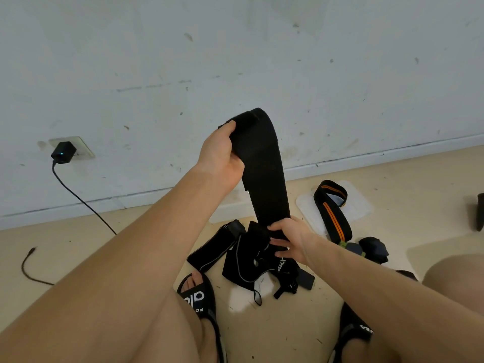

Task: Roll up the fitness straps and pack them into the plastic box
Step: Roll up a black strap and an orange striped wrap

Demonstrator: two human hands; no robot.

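Observation:
A wide black fitness strap [264,169] is stretched upright in front of me. My left hand [222,155] grips its top end, thumb over the folded edge. My right hand [290,239] pinches its lower end just above a heap of black straps and wraps [243,258] on the floor. A black strap with orange stripes [332,210] lies partly over a clear plastic lid or box [358,203] to the right; which of the two it is I cannot tell. Two small dark rolled pieces [372,248] sit beside it.
A grey wall rises close ahead. A black charger [63,152] is plugged into a wall socket at left, its cable [78,200] trailing across the beige floor. My feet in black slides [199,299] flank the heap. A dark object [479,213] shows at the right edge.

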